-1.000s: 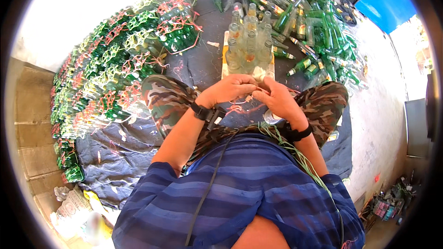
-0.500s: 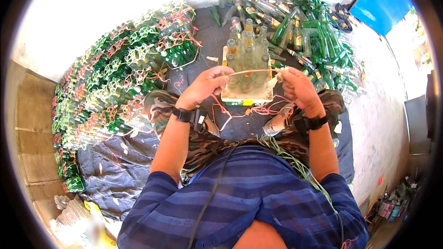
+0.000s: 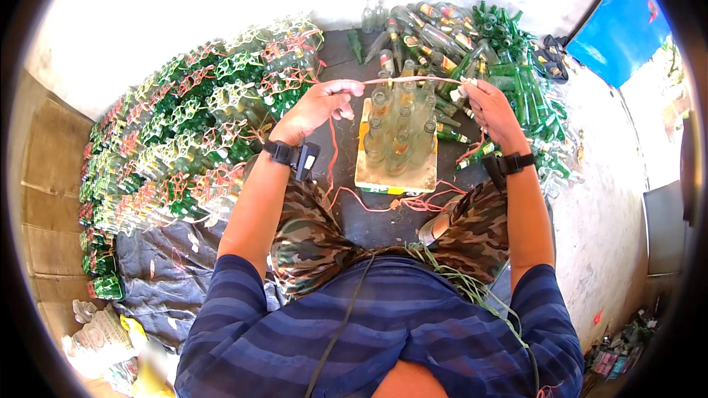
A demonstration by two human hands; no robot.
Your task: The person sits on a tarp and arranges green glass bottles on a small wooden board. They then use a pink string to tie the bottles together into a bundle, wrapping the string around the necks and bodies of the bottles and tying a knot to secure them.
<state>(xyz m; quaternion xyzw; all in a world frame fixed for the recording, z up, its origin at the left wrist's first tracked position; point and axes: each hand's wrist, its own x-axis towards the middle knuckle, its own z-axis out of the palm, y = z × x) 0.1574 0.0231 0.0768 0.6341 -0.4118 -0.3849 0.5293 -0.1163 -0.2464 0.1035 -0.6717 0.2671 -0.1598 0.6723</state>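
A pink plastic cord [image 3: 424, 79] is stretched between my two hands, level with the necks of the bottles. My left hand [image 3: 328, 105] pinches its left part, and a length hangs from there toward the floor. At the other side my right hand [image 3: 490, 107] grips the cord in closed fingers, with a pale tuft showing at the fingertips. Below it, several clear glass bottles [image 3: 399, 136] stand upright in a tight cluster on a shallow box [image 3: 366, 179] with a tan top. Loose loops of pink cord [image 3: 369, 210] lie at the box's near side.
Rows of green and clear bottles laced with red and pale cord [image 3: 192, 121] fill the left. Loose bottles [image 3: 509, 66] are heaped at the back right. Green strands [image 3: 472, 287] lie across my lap. A blue panel [image 3: 618, 26] hangs at the far right.
Both hands have lifted the cord and moved it farther away, from the near side of the bottles to over their far necks. The hands are slightly farther apart, and my knees have shifted.
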